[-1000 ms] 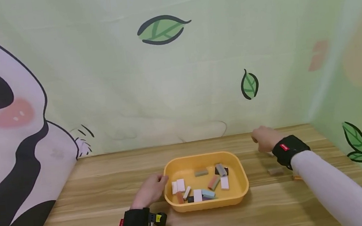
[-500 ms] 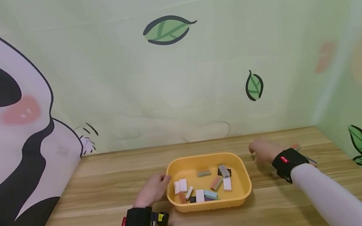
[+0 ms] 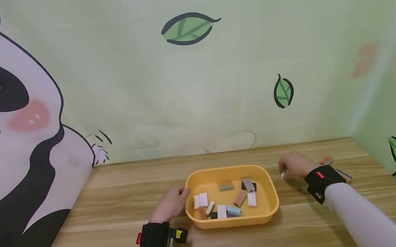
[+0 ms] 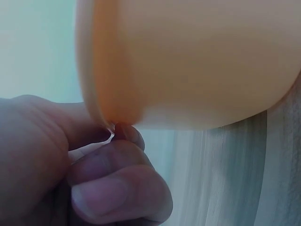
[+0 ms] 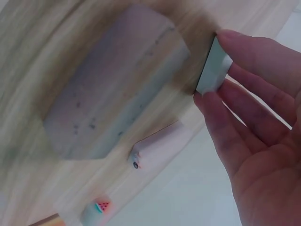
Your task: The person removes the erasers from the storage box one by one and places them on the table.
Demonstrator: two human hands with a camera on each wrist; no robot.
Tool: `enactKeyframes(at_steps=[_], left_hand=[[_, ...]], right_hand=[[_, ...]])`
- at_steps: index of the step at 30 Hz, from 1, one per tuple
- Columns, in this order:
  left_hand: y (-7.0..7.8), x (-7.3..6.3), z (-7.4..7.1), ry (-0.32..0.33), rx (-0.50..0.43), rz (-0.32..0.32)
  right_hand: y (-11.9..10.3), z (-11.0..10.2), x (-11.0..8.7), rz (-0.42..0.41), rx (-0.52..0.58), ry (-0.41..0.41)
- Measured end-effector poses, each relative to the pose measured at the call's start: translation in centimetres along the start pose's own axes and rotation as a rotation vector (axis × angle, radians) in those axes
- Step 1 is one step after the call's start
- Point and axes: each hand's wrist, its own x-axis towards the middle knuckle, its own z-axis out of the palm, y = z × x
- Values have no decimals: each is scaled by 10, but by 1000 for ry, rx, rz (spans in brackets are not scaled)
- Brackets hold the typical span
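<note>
My left hand (image 3: pixel 169 203) pinches the left rim of a yellow plastic tray (image 3: pixel 234 221); in the left wrist view, the thumb and curled fingers (image 4: pixel 122 188) meet at the tray's edge. Several small erasers lie inside, among them white ones (image 3: pixel 221 211), a grey one (image 3: pixel 248 185) and a blue one (image 3: pixel 233 210). Right of the tray, my right hand (image 3: pixel 296 165) holds a pale eraser (image 5: pixel 214 70) between thumb and fingertips, just above the table. Only a white corner of that eraser shows in the head view.
Near the right wrist lie more erasers: an orange-and-grey one (image 3: pixel 326 160) and another (image 3: pixel 345 176) partly hidden by the wristband. The right wrist view shows a large bevelled eraser (image 5: pixel 117 89), a pinkish one (image 5: pixel 162 143) and one with a watermelon print (image 5: pixel 99 212). A printed cloth (image 3: pixel 195 99) stands behind the wooden table.
My right hand has drawn back from the far side of the table, and a white eraser now shows in its fingers. My left hand stays on the tray's rim. The head view has shifted slightly.
</note>
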Motion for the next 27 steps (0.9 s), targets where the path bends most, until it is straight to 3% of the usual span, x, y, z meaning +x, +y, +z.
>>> enactKeyframes(at_steps=[10, 16, 22, 27], left_hand=[[0, 0, -1, 7, 6, 3], [0, 2, 1, 6, 11, -8], [-2, 3, 2, 2, 6, 1], [-1, 4, 1, 8, 5, -2]], right_hand=[[-2, 1, -1, -24, -14, 5], [-10, 0, -9, 1, -45, -57], [-31, -22, -13, 97, -104, -88], [-53, -49, -10, 33, -190, -30]])
